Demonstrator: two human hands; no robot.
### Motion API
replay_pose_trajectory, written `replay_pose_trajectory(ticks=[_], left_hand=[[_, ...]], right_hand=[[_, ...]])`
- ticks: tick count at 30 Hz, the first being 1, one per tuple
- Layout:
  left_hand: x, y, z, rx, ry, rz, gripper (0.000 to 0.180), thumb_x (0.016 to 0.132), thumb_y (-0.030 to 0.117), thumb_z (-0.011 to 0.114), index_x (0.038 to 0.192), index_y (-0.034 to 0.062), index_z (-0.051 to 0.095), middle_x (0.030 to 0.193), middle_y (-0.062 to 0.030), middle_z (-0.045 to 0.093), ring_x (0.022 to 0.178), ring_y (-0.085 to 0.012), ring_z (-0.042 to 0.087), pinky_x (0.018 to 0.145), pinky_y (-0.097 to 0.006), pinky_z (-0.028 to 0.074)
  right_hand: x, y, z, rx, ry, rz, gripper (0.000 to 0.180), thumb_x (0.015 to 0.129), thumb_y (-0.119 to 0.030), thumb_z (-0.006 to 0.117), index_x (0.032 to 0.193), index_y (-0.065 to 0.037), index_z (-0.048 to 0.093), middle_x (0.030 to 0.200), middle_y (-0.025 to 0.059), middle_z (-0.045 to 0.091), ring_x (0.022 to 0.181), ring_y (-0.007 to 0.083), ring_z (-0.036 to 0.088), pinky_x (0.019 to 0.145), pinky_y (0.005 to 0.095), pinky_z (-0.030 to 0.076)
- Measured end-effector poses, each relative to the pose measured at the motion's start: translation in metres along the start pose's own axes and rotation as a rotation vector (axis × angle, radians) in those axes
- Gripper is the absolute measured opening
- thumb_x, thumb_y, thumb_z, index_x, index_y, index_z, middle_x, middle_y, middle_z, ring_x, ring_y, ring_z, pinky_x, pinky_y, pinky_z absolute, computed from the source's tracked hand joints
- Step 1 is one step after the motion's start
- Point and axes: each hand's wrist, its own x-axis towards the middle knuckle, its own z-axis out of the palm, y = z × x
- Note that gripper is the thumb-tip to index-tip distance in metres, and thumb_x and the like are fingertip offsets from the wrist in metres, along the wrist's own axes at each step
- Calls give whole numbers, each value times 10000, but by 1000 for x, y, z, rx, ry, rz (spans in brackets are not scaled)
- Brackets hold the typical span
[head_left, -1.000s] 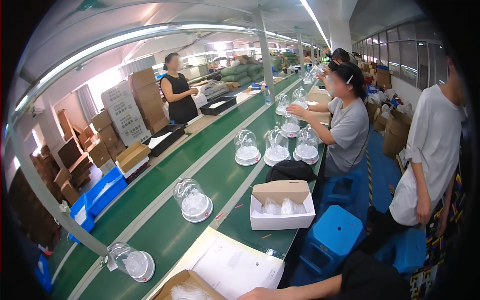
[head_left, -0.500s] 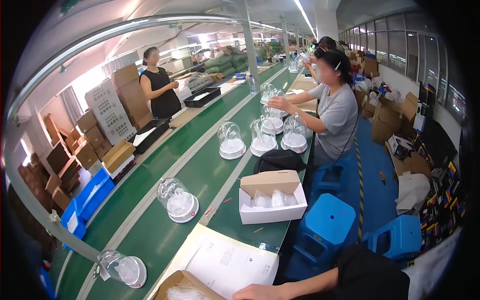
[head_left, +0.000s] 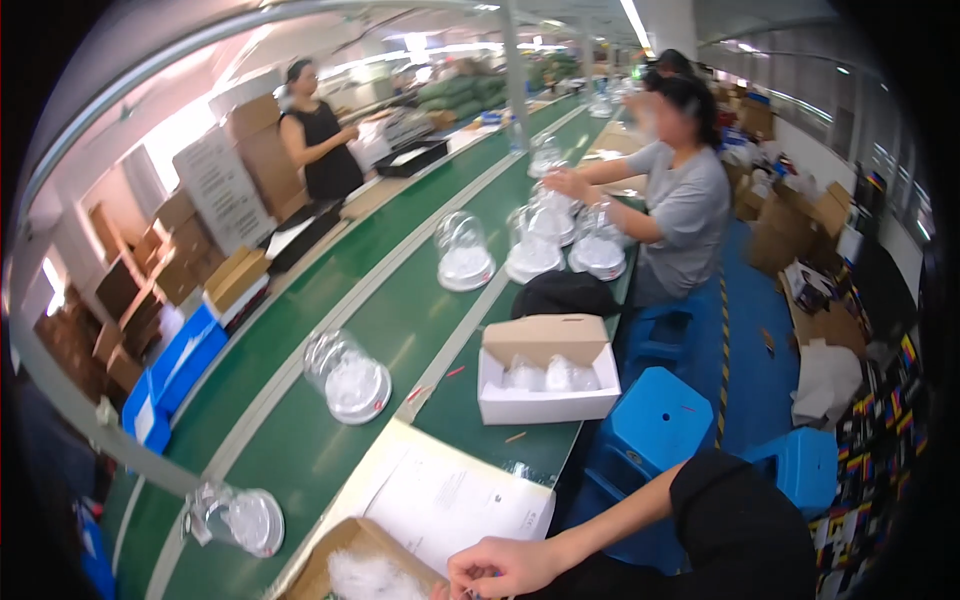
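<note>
My right hand [head_left: 508, 567] is at the lower edge, at the end of a bare forearm with a black sleeve. Its fingers are curled and pinched together; what they hold, if anything, is too small to make out. A sliver of skin beside it at the bottom edge may be my left hand [head_left: 438, 592], its fingers cut off. Next to them an open brown carton [head_left: 325, 560] contains a white, stringy, clear-looking bundle [head_left: 368, 578]. Printed white paper sheets [head_left: 455, 497] lie just beyond my right hand.
Clear domes with white bases, one nearby [head_left: 349, 380], stand along the green conveyor [head_left: 290, 455]. A white box [head_left: 548, 405] holds clear-wrapped items. Blue stools [head_left: 655, 420] stand at right. A person in grey [head_left: 690, 200] handles domes further up; another in black [head_left: 325, 150] stands across.
My right hand has come further into view, its forearm raised and its fingers now curled. The whole view has shifted slightly and blurred.
</note>
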Motion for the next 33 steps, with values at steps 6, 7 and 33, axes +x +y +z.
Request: replay_pose_trajectory(ticks=[6, 7, 33], left_hand=[[32, 0, -10, 130, -39, 76, 331, 788, 59, 677, 1114, 51, 623, 1049, -166, 600, 1034, -353, 555, 887, -400, 470], [38, 2, -12, 75, -55, 46, 298, 799, 48, 669, 1094, 46, 631, 993, -149, 618, 952, -337, 594, 833, -382, 493], [375, -148, -45, 92, 467, 275, 167, 793, 18, 635, 957, -9, 631, 872, -104, 641, 817, -194, 608, 757, -292, 473]], right_hand=[[6, -20, -32, -198, -104, -28, 68, 816, -57, 529, 792, -17, 480, 803, 68, 622, 721, 125, 611, 646, 255, 503], [11, -24, -41, -278, -71, -49, 57, 810, -60, 530, 797, -18, 493, 787, 64, 623, 699, 125, 613, 626, 252, 504], [309, -28, -226, -800, 579, -631, 147, 740, -128, 627, 749, -1, 552, 959, 151, 588, 903, 308, 590, 789, 359, 476]])
